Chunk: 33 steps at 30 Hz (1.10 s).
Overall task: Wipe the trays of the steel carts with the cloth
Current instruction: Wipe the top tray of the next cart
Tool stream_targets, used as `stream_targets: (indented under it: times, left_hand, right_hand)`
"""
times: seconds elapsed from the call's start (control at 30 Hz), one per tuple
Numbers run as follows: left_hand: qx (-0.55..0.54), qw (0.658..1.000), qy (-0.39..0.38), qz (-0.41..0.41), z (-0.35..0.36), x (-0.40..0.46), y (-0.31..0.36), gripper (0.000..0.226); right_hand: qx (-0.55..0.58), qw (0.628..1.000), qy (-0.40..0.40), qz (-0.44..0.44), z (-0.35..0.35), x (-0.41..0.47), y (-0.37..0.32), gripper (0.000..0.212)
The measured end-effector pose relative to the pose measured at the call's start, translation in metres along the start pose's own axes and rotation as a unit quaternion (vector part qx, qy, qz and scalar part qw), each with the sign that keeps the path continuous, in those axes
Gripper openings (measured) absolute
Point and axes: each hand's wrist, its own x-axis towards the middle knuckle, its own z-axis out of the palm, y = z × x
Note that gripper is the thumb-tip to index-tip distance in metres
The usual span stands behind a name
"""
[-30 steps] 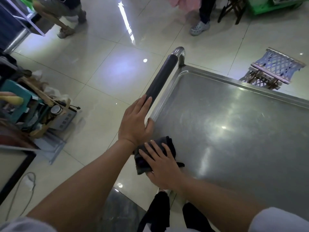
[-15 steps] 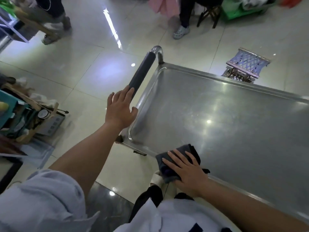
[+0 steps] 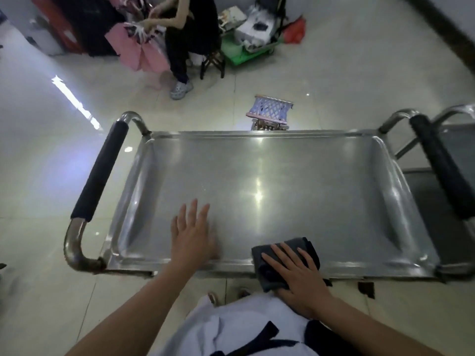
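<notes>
A steel cart tray (image 3: pixel 282 181) fills the middle of the head view, with a black-padded handle at its left end (image 3: pixel 100 170) and another at its right end (image 3: pixel 442 165). My right hand (image 3: pixel 298 276) lies flat with straight fingers on a folded dark grey cloth (image 3: pixel 270 268), pressing it onto the tray's near rim. My left hand (image 3: pixel 191 235) is flat and spread over the tray's near left part, holding nothing.
A second steel cart (image 3: pixel 457 150) stands against the right end. Beyond the far rim sits a small woven stool (image 3: pixel 270 111). A seated person (image 3: pixel 180 47) with pink fabric and a green crate of clutter (image 3: pixel 246 50) are at the back.
My left hand came off the left handle and now lies over the tray. My right hand slid the cloth rightward along the near rim. My view turned to face the cart squarely.
</notes>
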Motion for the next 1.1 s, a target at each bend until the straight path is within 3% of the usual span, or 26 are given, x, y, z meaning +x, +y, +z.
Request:
stream_targets:
  times: [0.2, 0.33, 0.5, 0.63, 0.83, 0.93, 1.1]
  left_hand:
    - [0.016, 0.993, -0.084, 0.086, 0.017, 0.017, 0.067, 0.071]
    - [0.022, 0.988, -0.136, 0.062, 0.019, 0.040, 0.092, 0.081]
    - [-0.031, 0.971, -0.237, -0.027, 0.025, 0.053, 0.112, 0.110]
    - [0.004, 0.956, -0.292, -0.024, 0.032, 0.050, 0.116, 0.131]
    - [0.043, 0.950, -0.308, -0.009, 0.042, 0.049, 0.106, 0.136]
    - [0.043, 0.948, -0.315, -0.010, 0.044, 0.051, 0.105, 0.137]
    - [0.039, 0.953, -0.301, -0.005, 0.047, 0.050, 0.106, 0.137]
  right_hand:
    - [0.065, 0.982, 0.023, 0.176, 0.005, -0.033, 0.042, 0.076]
    - [0.074, 0.969, 0.018, 0.235, 0.007, -0.045, 0.070, 0.076]
    - [0.089, 0.968, 0.010, 0.234, 0.009, -0.040, 0.081, 0.079]
    - [0.077, 0.963, 0.048, 0.254, 0.000, -0.024, 0.082, 0.082]
    - [0.042, 0.953, 0.129, 0.270, -0.005, 0.003, 0.096, 0.082]
    - [0.072, 0.960, 0.074, 0.259, -0.017, 0.014, 0.112, 0.081]
    - [0.081, 0.953, 0.111, 0.268, -0.018, 0.023, 0.116, 0.087]
